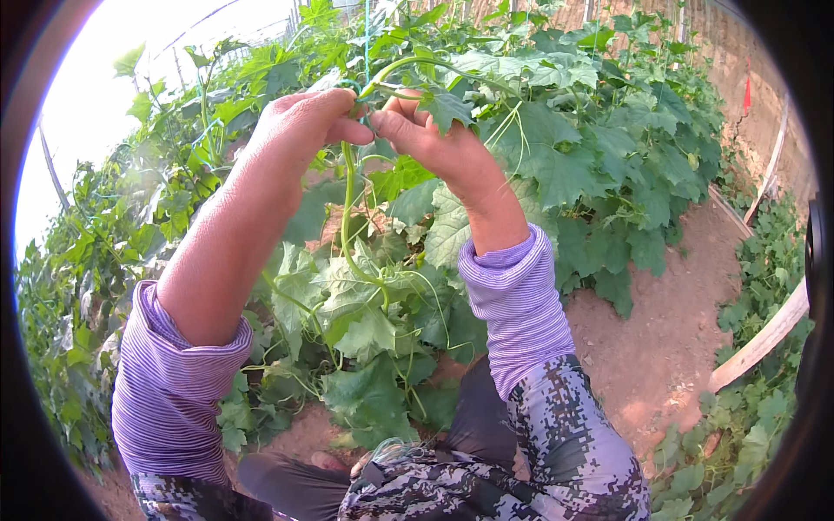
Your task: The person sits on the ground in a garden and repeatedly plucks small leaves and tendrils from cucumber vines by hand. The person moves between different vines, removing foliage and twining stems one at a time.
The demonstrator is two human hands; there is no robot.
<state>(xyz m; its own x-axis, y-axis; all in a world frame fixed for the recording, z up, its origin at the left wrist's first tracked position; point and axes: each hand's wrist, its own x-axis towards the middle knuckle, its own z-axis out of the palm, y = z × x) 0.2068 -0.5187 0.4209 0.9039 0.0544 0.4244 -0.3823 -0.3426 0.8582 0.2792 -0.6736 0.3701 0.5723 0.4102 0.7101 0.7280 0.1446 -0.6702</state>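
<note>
Both of my hands are raised at the top middle, close together around a green vine stem. My left hand pinches the stem where turquoise twine meets it. The fingers of my right hand are closed on the twine just to the right of the stem. Above the hands, the vine tip arches over to the right, and a leaf partly covers my right fingers. Below, the stem curves down to broad lobed leaves and thin tendrils. The twine runs upward out of view.
Dense leafy vines fill the row ahead, with more hanging twine. A bare soil path lies to the right, beside a wooden pole and low plants. An earthen wall rises behind. Loose strands lie at my waist.
</note>
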